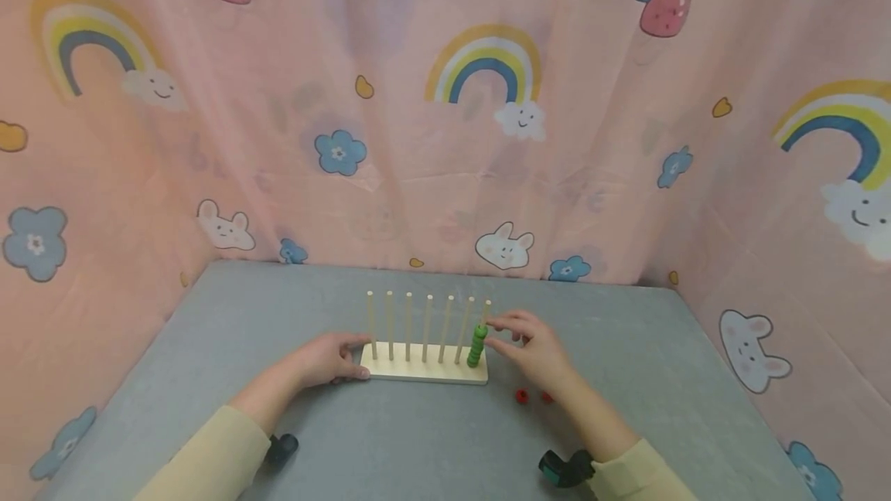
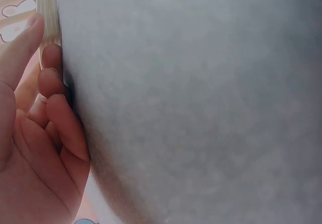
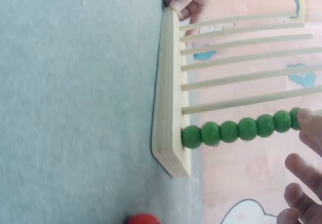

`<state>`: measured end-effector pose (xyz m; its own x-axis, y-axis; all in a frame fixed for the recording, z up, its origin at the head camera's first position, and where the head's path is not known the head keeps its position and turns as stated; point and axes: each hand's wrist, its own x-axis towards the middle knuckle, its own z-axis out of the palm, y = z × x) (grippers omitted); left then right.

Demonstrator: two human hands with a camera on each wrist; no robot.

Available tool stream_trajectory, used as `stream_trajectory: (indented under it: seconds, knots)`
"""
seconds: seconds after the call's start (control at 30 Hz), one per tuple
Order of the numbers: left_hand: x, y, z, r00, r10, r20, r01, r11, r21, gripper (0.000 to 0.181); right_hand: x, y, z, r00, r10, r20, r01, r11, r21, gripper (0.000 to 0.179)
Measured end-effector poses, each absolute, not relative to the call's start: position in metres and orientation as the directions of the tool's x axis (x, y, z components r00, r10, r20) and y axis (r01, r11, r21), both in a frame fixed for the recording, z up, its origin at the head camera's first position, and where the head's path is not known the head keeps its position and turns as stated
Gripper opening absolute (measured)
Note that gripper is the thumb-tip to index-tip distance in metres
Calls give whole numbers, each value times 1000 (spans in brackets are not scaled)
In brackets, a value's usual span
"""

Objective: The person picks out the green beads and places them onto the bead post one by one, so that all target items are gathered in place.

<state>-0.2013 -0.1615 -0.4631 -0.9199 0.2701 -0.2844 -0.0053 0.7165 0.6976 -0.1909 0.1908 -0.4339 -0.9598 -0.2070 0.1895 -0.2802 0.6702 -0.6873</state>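
Note:
A pale wooden peg rack (image 1: 425, 369) with several upright dowels stands on the table. My left hand (image 1: 327, 359) grips its left end, thumb at the near edge; in the left wrist view, fingertips (image 2: 52, 55) lie along the board's end. Several green beads (image 3: 229, 132) are stacked on the rightmost dowel, the lowest against the base. At the top of this stack, my right hand (image 1: 532, 348) pinches the uppermost green bead (image 3: 296, 118) with its fingertips, while its other fingers are loosely bent beside the dowel. The remaining dowels (image 3: 241, 55) carry no beads.
Two red beads (image 1: 522, 396) lie on the grey table (image 1: 390, 439) right of the rack, one partly hidden by the right wrist. Dark straps with devices (image 1: 567, 468) sit at both wrists. A pink patterned curtain (image 1: 404, 207) hangs behind and at both sides.

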Motion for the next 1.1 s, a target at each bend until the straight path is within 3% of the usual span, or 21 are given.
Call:
stream_trajectory:
  seconds: [0.33, 0.83, 1.1]
  knots:
    - [-202, -161, -467, -921, 272, -280, 0, 717, 697, 64, -197, 226, -426, -940, -272, 208, -342, 729, -593, 31]
    - [-203, -162, -467, -922, 278, -270, 12, 717, 697, 63, -196, 284, -424, -959, -246, 143, -285, 820, -496, 29]
    - [-203, -162, -466, -921, 272, -279, -3, 711, 704, 63, -205, 280, -428, -947, -312, 81, -321, 890, -323, 28]
